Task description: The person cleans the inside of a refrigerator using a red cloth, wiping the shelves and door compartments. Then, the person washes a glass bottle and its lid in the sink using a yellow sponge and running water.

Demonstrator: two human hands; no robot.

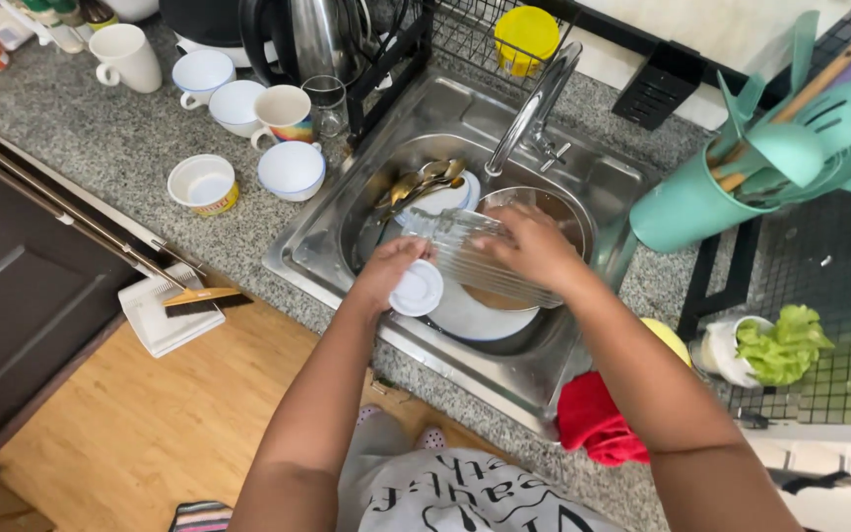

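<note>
Over steel sink (583, 187), both hands' fingers gripping ribbed glass jar (465, 251), left hand (391, 271), right hand (534, 246)

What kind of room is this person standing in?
Most likely a home kitchen. A steel sink full of dishes sits in a speckled stone counter, with mugs beside it and a teal holder of cooking utensils to the right.
</note>
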